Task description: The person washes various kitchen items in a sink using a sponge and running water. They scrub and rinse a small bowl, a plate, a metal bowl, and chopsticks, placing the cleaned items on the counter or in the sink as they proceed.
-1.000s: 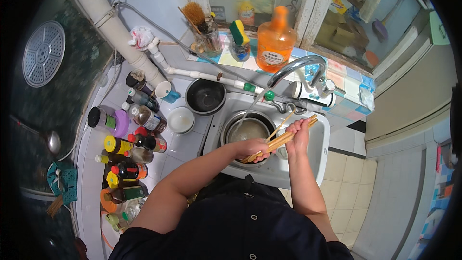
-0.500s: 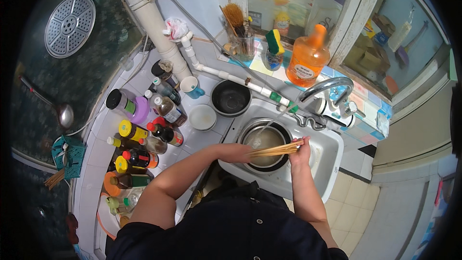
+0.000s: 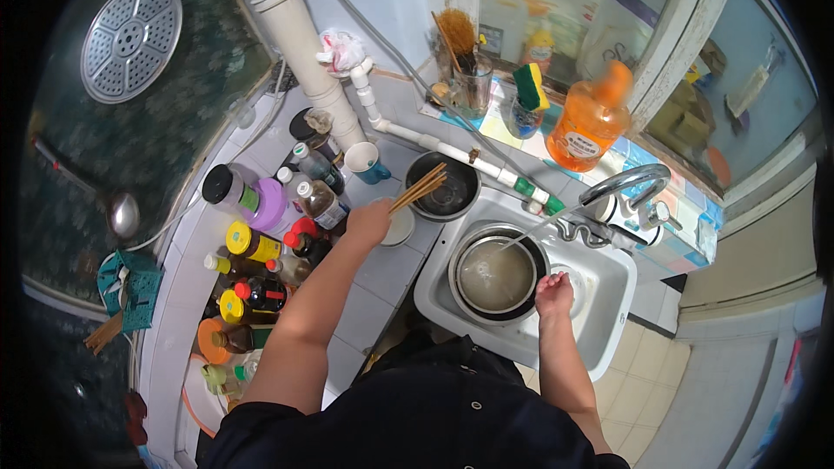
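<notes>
A bundle of wooden chopsticks (image 3: 420, 187) is held in my left hand (image 3: 368, 224), fingers closed around it. The sticks point up and right over the edge of a black bowl (image 3: 470, 198). Partly under my left hand sits a small white bowl (image 3: 400, 229) on the tiled counter. My right hand (image 3: 554, 294), its fingers curled in and apparently holding nothing, is above the sink (image 3: 614, 291) by the right rim of the nested metal basins (image 3: 455, 282). Cloudy water fills the inner basin, and a stream from the curved faucet (image 3: 627, 176) runs into it.
Several sauce bottles and jars (image 3: 252, 241) crowd the counter at left. A blue cup (image 3: 367, 163) stands behind the white bowl. On the ledge are an orange bottle (image 3: 584, 126), a sponge (image 3: 530, 89) in a glass, and a brush (image 3: 457, 32). A white pipe (image 3: 426, 141) runs along the wall.
My left hand has carried the chopsticks from above the basins to the left, over the counter bowls. My right hand has let go of them and stayed by the basin rim.
</notes>
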A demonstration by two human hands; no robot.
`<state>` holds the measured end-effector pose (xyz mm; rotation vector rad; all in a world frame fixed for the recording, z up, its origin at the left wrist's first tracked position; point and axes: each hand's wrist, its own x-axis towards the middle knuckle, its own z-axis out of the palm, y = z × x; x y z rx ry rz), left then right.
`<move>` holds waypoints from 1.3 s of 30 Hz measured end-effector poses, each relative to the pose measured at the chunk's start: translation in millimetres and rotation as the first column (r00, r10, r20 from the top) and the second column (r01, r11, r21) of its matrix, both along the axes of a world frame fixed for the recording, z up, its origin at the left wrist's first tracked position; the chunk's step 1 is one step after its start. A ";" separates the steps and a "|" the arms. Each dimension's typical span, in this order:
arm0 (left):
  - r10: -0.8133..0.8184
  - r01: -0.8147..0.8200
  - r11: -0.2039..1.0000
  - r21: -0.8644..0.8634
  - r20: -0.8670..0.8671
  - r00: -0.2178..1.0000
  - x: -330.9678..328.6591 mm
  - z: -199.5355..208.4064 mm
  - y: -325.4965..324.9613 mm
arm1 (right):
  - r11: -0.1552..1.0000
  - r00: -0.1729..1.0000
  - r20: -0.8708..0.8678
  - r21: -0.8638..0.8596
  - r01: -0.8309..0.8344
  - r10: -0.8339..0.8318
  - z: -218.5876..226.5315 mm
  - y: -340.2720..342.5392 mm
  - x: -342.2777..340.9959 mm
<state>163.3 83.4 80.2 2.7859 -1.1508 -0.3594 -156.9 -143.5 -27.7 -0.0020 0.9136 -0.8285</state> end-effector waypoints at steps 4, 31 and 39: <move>-0.059 0.052 0.997 0.064 0.118 0.991 19.5 -37.3 -34.4 | 0.999 0.998 -0.048 -0.023 0.027 -0.029 -8.2 1.4 -14.8; -0.200 0.066 0.900 -0.431 -0.273 0.941 -128.8 -35.8 8.7 | 0.480 -0.004 -0.806 0.355 -0.802 0.591 -191.9 0.0 -3.3; -0.072 -0.159 0.969 -0.190 -0.830 0.553 -152.0 -91.4 -8.7 | 0.608 0.229 -0.725 0.314 -0.729 0.649 -173.2 5.0 5.9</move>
